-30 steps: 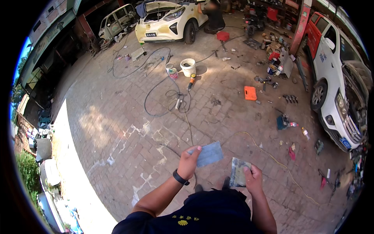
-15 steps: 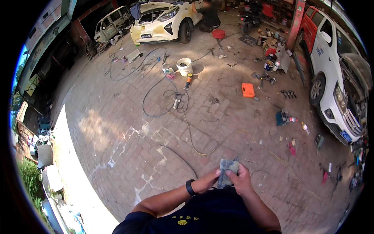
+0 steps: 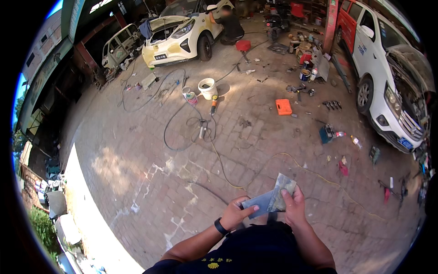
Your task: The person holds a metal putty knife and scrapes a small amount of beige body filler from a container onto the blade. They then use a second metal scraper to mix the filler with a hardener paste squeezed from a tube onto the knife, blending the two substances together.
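left grip [image 3: 234, 214] pinches blue-grey sheet [image 3: 261, 202] on its right; right grip [image 3: 294, 208] pinches stained sheet [image 3: 284, 183], upper left.

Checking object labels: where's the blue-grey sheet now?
Head view, low and just right of centre: the blue-grey sheet is in the left hand, its right end appearing to meet the mottled sheet in the right hand.

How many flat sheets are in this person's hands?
2: a blue-grey sheet in the left hand and a blotchy sheet in the right hand. Any more behind them would be hidden.
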Action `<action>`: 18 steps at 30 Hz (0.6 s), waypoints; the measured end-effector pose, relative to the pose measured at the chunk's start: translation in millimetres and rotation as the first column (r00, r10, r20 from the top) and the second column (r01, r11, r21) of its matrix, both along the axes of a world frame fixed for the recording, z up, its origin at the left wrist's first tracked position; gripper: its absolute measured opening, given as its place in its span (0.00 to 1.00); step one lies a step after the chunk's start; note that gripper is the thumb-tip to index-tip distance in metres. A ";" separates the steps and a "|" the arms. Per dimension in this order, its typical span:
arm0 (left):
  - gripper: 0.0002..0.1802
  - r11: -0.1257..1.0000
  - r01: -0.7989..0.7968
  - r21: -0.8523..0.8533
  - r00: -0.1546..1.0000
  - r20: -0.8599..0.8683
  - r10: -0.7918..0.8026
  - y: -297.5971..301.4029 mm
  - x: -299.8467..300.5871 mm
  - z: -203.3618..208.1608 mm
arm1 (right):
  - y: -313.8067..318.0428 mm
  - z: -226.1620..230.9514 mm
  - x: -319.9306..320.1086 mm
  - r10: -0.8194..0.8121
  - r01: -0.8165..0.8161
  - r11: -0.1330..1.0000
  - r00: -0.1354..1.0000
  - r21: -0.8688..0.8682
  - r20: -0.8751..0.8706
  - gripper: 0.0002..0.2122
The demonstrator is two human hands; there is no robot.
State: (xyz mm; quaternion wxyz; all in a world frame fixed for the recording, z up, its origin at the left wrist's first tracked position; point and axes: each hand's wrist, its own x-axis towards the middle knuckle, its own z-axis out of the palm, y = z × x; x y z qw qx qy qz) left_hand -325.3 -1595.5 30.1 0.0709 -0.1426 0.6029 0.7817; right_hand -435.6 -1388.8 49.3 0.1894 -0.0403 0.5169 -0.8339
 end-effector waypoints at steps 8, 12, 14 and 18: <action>0.30 0.985 0.156 -0.075 0.954 -0.246 -0.170 24.4 -2.0 31.6 | -12.9 -2.4 -2.3 -0.197 0.197 0.978 0.980 0.076 0.005 0.12; 0.33 0.973 0.232 -0.008 0.950 -0.213 -0.228 23.8 -8.1 30.7 | -12.2 4.2 5.0 -0.062 0.061 0.992 0.998 0.107 0.007 0.12; 0.35 0.954 0.250 0.168 0.968 -0.030 -0.249 18.3 -11.6 21.6 | -18.4 11.4 24.7 0.136 -0.124 0.981 0.988 0.150 -0.072 0.12; 0.36 0.914 0.354 0.197 0.933 -0.003 -0.360 6.9 -12.0 13.4 | -19.7 23.7 25.2 0.378 -0.362 0.922 0.919 0.140 -0.109 0.13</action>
